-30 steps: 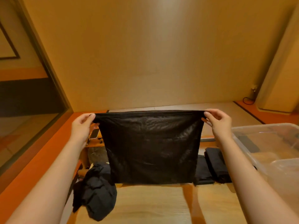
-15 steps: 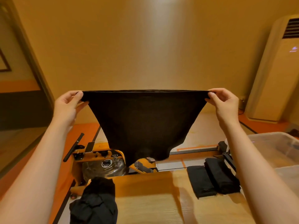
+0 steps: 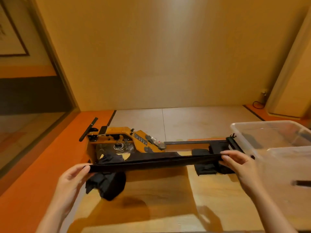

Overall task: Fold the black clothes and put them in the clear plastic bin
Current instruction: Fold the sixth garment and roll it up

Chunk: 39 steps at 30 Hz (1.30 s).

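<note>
A black garment (image 3: 151, 161) is stretched flat and nearly edge-on above the wooden table (image 3: 159, 199). My left hand (image 3: 74, 177) pinches its left end and my right hand (image 3: 239, 163) pinches its right end. A crumpled heap of black clothes (image 3: 107, 184) lies on the table under the left part of the cloth. Folded black pieces (image 3: 207, 169) lie at the right, partly hidden behind the cloth and my right hand. The clear plastic bin (image 3: 269, 132) stands at the right, just beyond my right hand.
A wooden rowing machine (image 3: 124, 140) lies on the floor beyond the table's far edge. An orange strip of floor (image 3: 42, 165) runs along the left. A tall white unit (image 3: 292, 78) stands in the right corner by the wall.
Both hands have come down from chest height to just above the table, and the garment, which hung as a sheet, now lies stretched almost horizontal. The view has tilted downward.
</note>
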Available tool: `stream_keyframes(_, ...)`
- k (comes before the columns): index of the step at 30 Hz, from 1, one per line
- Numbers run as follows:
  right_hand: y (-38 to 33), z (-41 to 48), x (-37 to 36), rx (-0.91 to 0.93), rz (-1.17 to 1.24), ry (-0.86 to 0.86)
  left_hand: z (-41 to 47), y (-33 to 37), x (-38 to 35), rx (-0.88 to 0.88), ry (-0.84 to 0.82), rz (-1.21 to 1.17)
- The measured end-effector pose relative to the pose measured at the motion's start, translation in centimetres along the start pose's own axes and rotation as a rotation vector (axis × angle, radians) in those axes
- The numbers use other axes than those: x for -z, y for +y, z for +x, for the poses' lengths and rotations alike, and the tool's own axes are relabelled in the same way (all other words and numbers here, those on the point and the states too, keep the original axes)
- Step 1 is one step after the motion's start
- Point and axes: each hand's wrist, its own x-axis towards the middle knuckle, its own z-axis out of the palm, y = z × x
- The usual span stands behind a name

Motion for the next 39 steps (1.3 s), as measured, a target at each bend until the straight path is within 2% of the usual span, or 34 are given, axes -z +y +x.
stream_keyframes(5,4.4,-5.9,3.0,-0.235,-0.037,-0.04,-6.7,-4.1,0.9,0.251,-0.024,-0.055)
stream_keyframes(8,6.2,-8.8,4.3,-0.305,-0.1,-0.062,-8.9,-6.2,1.4,0.389,-0.03,-0.037)
stream_keyframes(10,7.4,-10.4,5.3,-0.37,-0.123,-0.062,-10.3,-7.6,1.8,0.46,-0.04,-0.028)
stream_keyframes(12,7.4,-11.8,6.0,-0.459,-0.055,-0.134,-11.6,-9.1,2.3,0.495,-0.052,0.0)
stream_keyframes(17,8.6,-14.4,7.3,-0.554,-0.115,-0.1,-13.1,-11.4,3.4,0.482,-0.112,0.131)
stream_keyframes(22,9.0,-14.9,7.5,-0.575,-0.141,-0.152,-13.0,-11.6,3.8,0.503,-0.126,0.125)
stream_keyframes(26,8.8,-14.4,7.4,-0.553,-0.202,-0.146,-12.4,-10.6,2.8,0.45,-0.094,0.018)
stream_keyframes(34,7.7,-13.0,6.9,-0.457,-0.137,-0.082,-11.1,-10.5,2.2,0.361,-0.132,0.032)
stream_keyframes(39,7.2,-13.0,6.9,-0.422,-0.149,-0.119,-10.6,-10.3,2.4,0.323,-0.16,0.05)
